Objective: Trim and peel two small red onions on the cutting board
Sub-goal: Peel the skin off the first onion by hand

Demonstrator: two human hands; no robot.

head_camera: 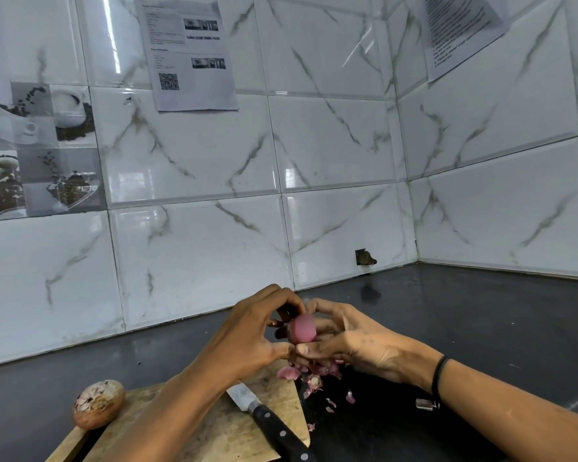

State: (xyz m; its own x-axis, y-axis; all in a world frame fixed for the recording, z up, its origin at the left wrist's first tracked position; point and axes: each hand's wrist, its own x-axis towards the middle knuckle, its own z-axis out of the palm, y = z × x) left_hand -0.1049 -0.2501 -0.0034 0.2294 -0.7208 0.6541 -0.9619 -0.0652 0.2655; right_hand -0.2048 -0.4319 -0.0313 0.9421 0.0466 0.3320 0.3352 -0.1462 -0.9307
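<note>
At near left, on the corner of the cutting board (214, 425), the unpeeled onion (99, 403) is seen lying on its side, dry brown skin intact. Its long axis is judged to run from near left to far right, w/ a flaky end turned up toward the camera. No trimming can be made out on it.

To its right a knife (271, 425) is laid flat on the board, black handle near, blade pointed far-left and partly hidden under the forearm.

Above the board's far edge the left hand (251, 331) is curled over the peeled onion (301, 329), fingertips pinched at its top, thumb below. That onion is held in the air betw. both hands, smooth pink flesh bared. Its axis seems approx. upright, but which end is up can't be told.

Loose skins (311, 375) are piled beneath it on the board edge and dark counter (481, 328).

The right hand (354, 341) is cupped round the onion from the right, fingers bent, thumb pressed at its base.

Progress is judged approx. half: one onion nearly stripped, the other left to be trimmed and peeled.
</note>
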